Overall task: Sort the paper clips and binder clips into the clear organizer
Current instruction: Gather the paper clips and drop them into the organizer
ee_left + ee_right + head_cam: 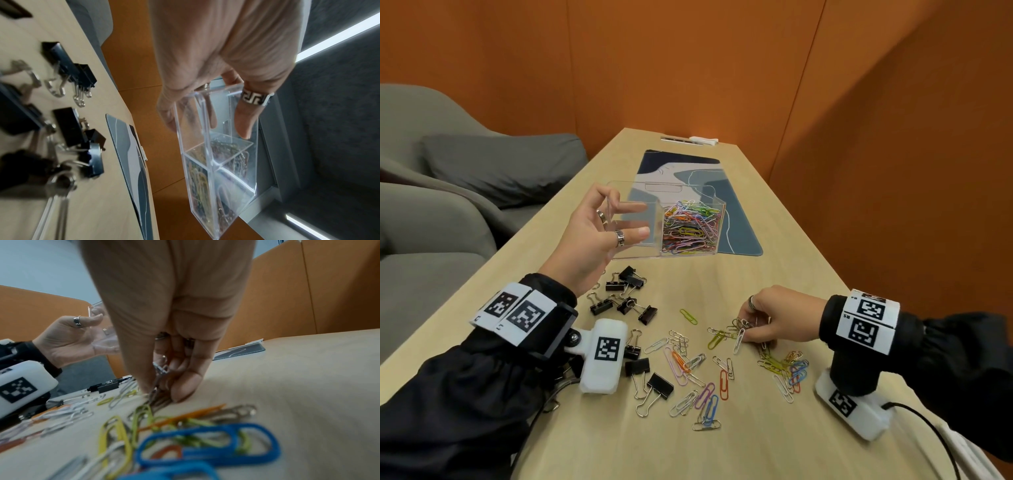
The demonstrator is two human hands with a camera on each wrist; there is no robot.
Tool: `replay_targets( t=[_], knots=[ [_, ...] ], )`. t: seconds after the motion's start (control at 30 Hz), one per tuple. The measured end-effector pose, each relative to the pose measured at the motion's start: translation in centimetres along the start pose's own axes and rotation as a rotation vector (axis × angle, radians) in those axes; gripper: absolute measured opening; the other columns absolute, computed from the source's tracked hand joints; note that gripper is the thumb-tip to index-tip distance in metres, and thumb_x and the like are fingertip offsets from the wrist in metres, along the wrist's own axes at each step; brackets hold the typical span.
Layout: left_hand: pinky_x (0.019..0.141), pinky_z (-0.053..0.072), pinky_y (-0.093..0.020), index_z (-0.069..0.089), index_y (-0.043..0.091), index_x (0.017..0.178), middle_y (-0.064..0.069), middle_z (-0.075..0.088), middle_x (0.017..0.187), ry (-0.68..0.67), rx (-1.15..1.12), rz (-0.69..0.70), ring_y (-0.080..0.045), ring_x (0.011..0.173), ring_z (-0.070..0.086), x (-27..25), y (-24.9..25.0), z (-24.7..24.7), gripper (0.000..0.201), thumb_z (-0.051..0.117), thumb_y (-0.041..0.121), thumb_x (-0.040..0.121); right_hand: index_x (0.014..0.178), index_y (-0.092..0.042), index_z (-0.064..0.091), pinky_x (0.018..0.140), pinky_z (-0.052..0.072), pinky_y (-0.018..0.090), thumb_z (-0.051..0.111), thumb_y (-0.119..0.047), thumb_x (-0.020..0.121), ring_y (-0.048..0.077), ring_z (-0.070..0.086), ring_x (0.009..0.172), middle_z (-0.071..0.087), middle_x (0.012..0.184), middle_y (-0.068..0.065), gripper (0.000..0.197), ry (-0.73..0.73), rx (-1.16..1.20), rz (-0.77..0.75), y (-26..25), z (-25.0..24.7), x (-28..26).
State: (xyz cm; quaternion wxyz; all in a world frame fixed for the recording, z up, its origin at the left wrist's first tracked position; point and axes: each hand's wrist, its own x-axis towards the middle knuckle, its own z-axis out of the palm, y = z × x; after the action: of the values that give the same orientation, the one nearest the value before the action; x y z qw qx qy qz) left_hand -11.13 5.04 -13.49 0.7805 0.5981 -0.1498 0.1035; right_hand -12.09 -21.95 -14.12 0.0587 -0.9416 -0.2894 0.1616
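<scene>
Clear organizer (690,219) gripped aloft by left hand (589,240), up-left of right hand (774,317); right fingers pinched on paper clips (739,329) at tabletop

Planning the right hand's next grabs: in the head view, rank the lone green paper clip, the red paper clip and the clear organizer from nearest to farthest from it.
From the right hand:
1. Green paper clip, on the table to its left.
2. Red paper clip, toward the near edge; close to the green one's distance, slightly farther.
3. Clear organizer, held up by the left hand.
</scene>
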Motion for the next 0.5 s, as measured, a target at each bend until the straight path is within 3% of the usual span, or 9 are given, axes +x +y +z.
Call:
replay_targets(
  t=[0.1,0.23,0.33,0.43,0.5],
  knots=[
    [0.078,0.054,-0.032,0.038,0.023,0.078,-0.015,0.061,0.119,0.001,0.011,-0.004,-0.031,0.102,0.061,0.0,0.0,0.0,0.04,0.066,-0.003,0.066,0.064,-0.035,0.047,0.054,0.036,0.01,0.065,-0.03,0.088,-0.004,0.049,0.047,0.051,0.057,-0.014,0.03,0.011,0.051,-0.002,0.4,-0.4,0.0],
    [0.083,0.052,-0.037,0.038,0.023,0.078,-0.01,0.063,0.115,0.003,0.035,-0.005,-0.032,0.103,0.061,0.1,-0.1,-0.1,0.043,0.061,-0.013,0.074,0.07,-0.026,0.06,0.057,0.049,0.015,0.067,-0.023,0.086,0.001,0.059,0.049,0.062,0.061,-0.009,0.017,0.075,0.264,-0.021,0.1,-3.3,-0.5],
    [0.081,0.054,-0.035,0.038,0.023,0.078,-0.009,0.064,0.114,-0.002,0.037,-0.006,-0.031,0.103,0.062,0.1,-0.2,-0.1,0.044,0.06,-0.016,0.076,0.079,-0.018,0.063,0.057,0.051,0.015,0.065,-0.019,0.086,0.002,0.061,0.051,0.065,0.062,-0.007,0.008,0.195,0.31,-0.065,-0.8,-6.9,-0.6],
    [0.075,0.057,-0.029,0.038,0.023,0.078,-0.007,0.064,0.111,-0.009,0.031,-0.007,-0.026,0.096,0.066,0.1,-0.2,0.0,0.045,0.059,-0.017,0.076,0.076,-0.017,0.065,0.059,0.053,0.016,0.065,-0.018,0.085,0.002,0.061,0.051,0.066,0.058,-0.007,0.009,0.343,0.366,-0.116,-2.2,-10.5,-0.2],
    [0.073,0.056,-0.027,0.038,0.023,0.078,-0.007,0.065,0.11,-0.01,0.023,-0.008,-0.025,0.093,0.067,0.0,-0.2,0.1,0.045,0.059,-0.017,0.076,0.084,-0.006,0.069,0.061,0.056,0.018,0.066,-0.019,0.084,0.004,0.061,0.052,0.067,0.065,0.0,0.013,0.431,0.369,-0.149,-3.2,-12.3,0.4]
  ],
)
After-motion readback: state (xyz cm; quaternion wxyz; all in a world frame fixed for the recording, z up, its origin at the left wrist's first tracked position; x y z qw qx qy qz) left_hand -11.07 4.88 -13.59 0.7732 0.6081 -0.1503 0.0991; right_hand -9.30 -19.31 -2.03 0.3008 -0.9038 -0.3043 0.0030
